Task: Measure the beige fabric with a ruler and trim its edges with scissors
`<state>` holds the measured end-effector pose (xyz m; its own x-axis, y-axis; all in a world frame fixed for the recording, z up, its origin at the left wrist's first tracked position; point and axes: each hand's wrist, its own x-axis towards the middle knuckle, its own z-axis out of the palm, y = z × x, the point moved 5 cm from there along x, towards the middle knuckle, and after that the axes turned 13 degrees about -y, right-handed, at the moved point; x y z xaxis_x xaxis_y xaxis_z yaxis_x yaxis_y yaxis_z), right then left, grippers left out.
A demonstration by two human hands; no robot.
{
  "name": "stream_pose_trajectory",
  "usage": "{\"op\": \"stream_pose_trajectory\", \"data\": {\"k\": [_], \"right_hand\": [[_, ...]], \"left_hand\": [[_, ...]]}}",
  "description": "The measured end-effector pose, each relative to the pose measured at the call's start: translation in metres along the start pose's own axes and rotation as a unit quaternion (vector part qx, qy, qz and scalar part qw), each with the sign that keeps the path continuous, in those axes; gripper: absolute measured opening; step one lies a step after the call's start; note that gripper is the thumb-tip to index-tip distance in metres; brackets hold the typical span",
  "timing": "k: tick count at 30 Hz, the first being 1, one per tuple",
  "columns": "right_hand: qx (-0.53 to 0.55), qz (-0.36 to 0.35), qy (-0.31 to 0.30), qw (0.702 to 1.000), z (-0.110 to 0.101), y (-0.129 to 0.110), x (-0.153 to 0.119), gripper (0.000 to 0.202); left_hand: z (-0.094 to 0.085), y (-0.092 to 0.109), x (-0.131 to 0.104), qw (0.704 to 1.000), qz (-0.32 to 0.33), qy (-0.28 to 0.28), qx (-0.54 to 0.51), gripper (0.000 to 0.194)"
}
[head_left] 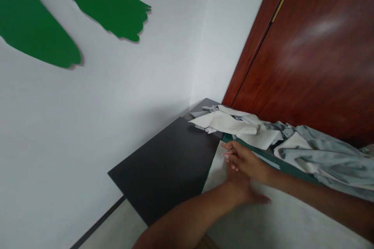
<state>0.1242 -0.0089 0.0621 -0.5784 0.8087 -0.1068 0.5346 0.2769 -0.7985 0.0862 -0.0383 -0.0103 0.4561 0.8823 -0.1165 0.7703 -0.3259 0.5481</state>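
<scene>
A light grey-white sheet of cloth [214, 165] lies over a green cutting mat [228, 137] on the dark table. My left hand [241, 188] rests flat on the cloth, its thumb stretched out to the right and its other fingers partly behind my right hand. Just above it, my right hand [241, 159] is closed near the far left corner of the cloth, fingers drawn together. Whatever they may hold is too small and blurred to name. Beyond the right wrist, a pale narrow strip [267, 161] lies on the mat.
Crumpled white and grey fabric pieces [224, 122] lie along the back of the table, with a larger grey-green heap [330, 153] to the right. The black tabletop [166, 167] meets a white wall [117, 97]. Behind stands a reddish-brown wooden door [315, 58].
</scene>
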Motion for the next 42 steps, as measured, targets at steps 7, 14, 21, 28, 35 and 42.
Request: {"op": "stream_pose_trajectory", "data": {"k": [7,14,21,28,35,42], "right_hand": [[-0.094,0.072,-0.006,0.993,-0.047,0.055,0.077,0.028],[-0.163,0.073,-0.066,0.982,-0.054,0.078,0.097,0.031],[-0.241,0.017,-0.066,0.968,-0.053,0.074,0.098,0.032],[-0.282,0.050,-0.099,0.953,-0.050,0.071,0.104,0.033],[-0.309,0.075,-0.116,0.941,-0.045,0.069,0.103,0.031],[-0.324,0.080,-0.124,0.934,-0.042,0.069,0.104,0.032]], "left_hand": [[0.014,0.005,0.011,0.987,0.086,-0.076,0.113,0.127],[0.012,0.009,0.009,0.987,0.091,-0.068,0.113,0.128],[0.008,0.011,0.009,0.984,0.079,-0.088,0.133,0.128],[0.016,0.009,0.013,0.986,0.084,-0.071,0.129,0.129],[0.018,0.007,0.013,0.986,0.086,-0.068,0.126,0.131],[0.016,0.007,0.014,0.986,0.092,-0.071,0.120,0.131]]}}
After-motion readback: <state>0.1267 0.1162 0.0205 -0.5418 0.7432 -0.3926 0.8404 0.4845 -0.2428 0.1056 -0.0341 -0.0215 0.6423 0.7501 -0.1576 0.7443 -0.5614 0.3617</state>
